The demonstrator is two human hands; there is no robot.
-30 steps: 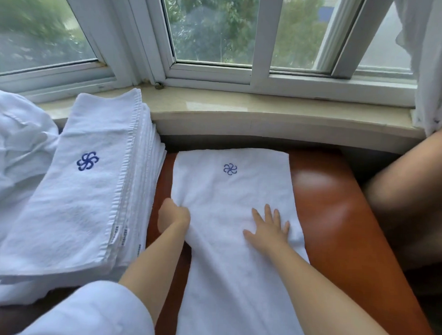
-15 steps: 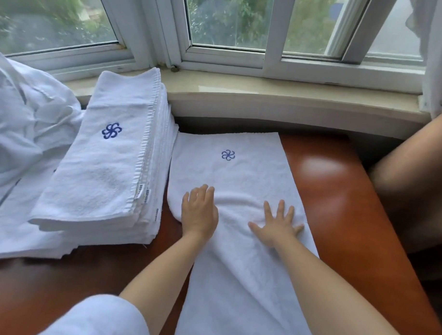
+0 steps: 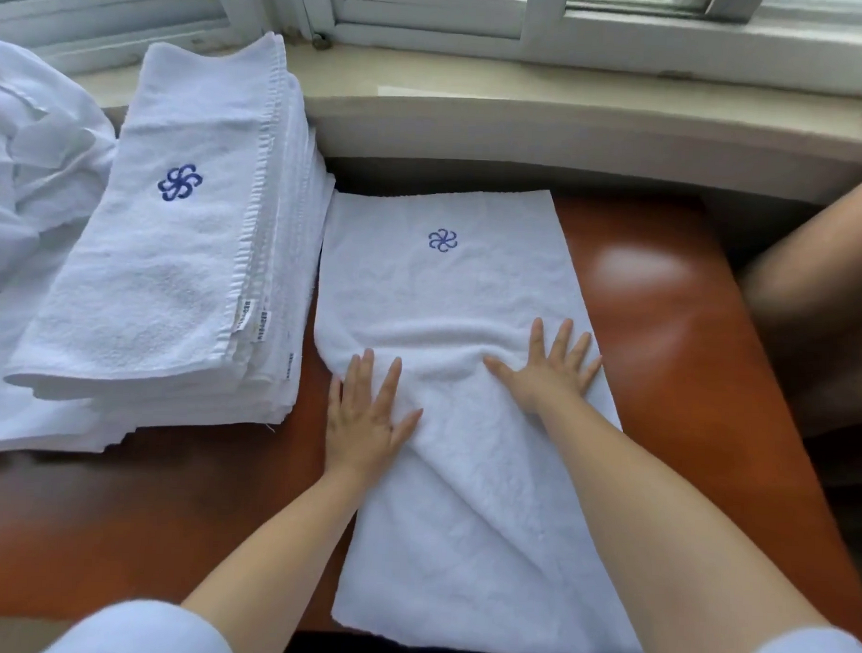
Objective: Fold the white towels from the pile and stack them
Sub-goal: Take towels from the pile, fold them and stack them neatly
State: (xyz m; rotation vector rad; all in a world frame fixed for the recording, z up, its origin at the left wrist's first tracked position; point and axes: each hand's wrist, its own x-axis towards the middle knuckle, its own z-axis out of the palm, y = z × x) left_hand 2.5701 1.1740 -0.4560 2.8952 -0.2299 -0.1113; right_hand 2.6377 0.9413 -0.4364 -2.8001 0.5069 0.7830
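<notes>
the reddish-brown tabletop (image 3: 639, 333) runs under a pale window sill (image 3: 524, 109), and most of its middle is taken by the white towel (image 3: 445, 287) being worked, a long strip whose long axis runs straight away from the person, far end with a blue flower logo (image 3: 442, 240) near the sill, near end hanging over the tabletop's front edge. to its left, touching its far left edge, sits the stack of folded towels (image 3: 177, 249), topped by the same blue mark; further left lies the loose pile of unfolded white cloth (image 3: 29, 165). a blurred brown shape at the far right edge cannot be made out. across the towel's middle a soft ridge of bunched cloth (image 3: 443, 341) runs side to side, and both hands sit just on the near side of it. the left hand (image 3: 367, 417) lies flat with fingers straight, pressing the towel's left edge, partly over the bare tabletop. the right hand (image 3: 549, 374) is spread wide, palm down, near the right edge, holding nothing. judging from this, the coming move is a fold along the long axis: the near end lies behind the hands, toward the person, so it must be reached back for and carried forward to the logo end. both hands are about equally near; the left is closer to the stack. nothing stands in the fold's path, though the ridge and a diagonal crease (image 3: 462, 483) may want smoothing first.
</notes>
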